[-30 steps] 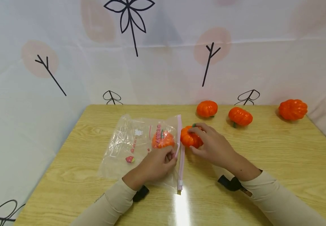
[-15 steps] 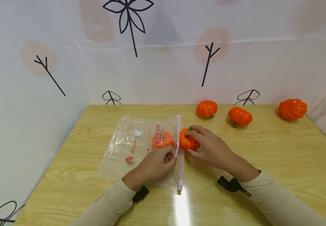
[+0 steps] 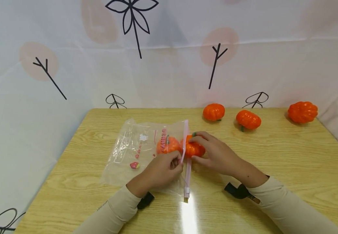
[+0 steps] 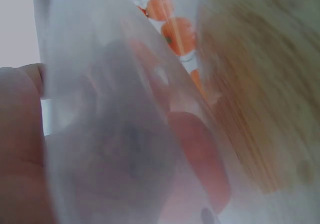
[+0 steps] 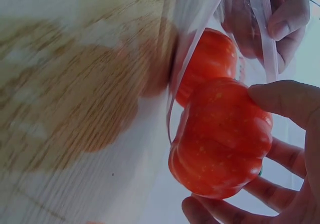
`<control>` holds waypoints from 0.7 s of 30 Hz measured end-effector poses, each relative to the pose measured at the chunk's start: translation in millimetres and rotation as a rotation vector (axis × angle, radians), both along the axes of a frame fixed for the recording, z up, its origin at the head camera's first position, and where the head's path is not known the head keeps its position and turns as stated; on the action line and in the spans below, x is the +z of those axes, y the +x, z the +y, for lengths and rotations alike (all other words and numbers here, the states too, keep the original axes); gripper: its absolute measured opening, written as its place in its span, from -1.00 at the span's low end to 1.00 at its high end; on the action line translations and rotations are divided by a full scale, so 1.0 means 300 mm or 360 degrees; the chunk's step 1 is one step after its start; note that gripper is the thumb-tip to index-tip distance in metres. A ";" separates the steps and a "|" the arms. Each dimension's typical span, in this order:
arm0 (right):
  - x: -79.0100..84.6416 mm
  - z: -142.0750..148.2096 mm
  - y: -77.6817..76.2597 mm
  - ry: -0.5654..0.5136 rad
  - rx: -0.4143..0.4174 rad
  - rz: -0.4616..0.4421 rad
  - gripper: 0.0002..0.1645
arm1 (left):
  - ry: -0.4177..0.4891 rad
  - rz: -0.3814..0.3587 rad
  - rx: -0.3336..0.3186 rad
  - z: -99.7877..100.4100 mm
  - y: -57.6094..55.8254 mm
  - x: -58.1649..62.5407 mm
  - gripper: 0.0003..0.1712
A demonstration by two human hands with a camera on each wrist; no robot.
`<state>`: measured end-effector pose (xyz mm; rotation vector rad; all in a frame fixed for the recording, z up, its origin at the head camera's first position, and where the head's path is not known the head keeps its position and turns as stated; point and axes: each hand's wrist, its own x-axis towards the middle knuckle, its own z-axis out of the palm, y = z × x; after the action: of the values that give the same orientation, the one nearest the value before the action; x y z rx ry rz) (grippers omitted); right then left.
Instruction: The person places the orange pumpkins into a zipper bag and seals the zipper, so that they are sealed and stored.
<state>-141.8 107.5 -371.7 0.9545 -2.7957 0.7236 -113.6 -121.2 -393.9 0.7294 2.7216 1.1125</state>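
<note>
The left hand (image 3: 163, 167) pinches the top lip (image 3: 185, 139) of the see-through bag (image 3: 120, 169), and that lip is lifted, so there is a gap to go in by; the right hand (image 3: 218, 152) is curled round an orange pumpkin (image 3: 194, 149), with the thumb on one side and the fingers on the other; this pumpkin is right at the mouth of the bag, a bit of it under the top lip and the rest out, its green stem (image 3: 194, 134) up by the fingers; another pumpkin (image 3: 169, 144) lies inside the bag, close by, and from over here I can't tell if the two touch; to do this bit well, I'd hold that lip up high, push low and slow along the table (image 3: 274, 156), and mind that the stem doesn't catch on the edge; the one inside may be in the way, so a small nudge deeper could help; I'd let go only when the fat part is past the lip, or it might roll back out; three more pumpkins (image 3: 248, 119) sit along the back, well apart from the bag
</note>
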 end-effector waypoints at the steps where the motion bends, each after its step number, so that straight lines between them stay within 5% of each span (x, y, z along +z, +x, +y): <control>1: 0.000 -0.001 0.000 -0.0008 0.0007 -0.0007 -0.44 | 0.0001 -0.0003 -0.0003 0.000 0.000 0.000 -0.90; 21: -0.017 -0.009 -0.010 -0.0100 0.0064 -0.0149 -0.31 | 0.0007 -0.0002 -0.0044 -0.003 0.001 0.003 -0.89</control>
<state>-144.8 104.8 -376.9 0.9935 -2.8216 0.8783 -113.2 -122.1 -393.0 0.7647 2.7005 1.1126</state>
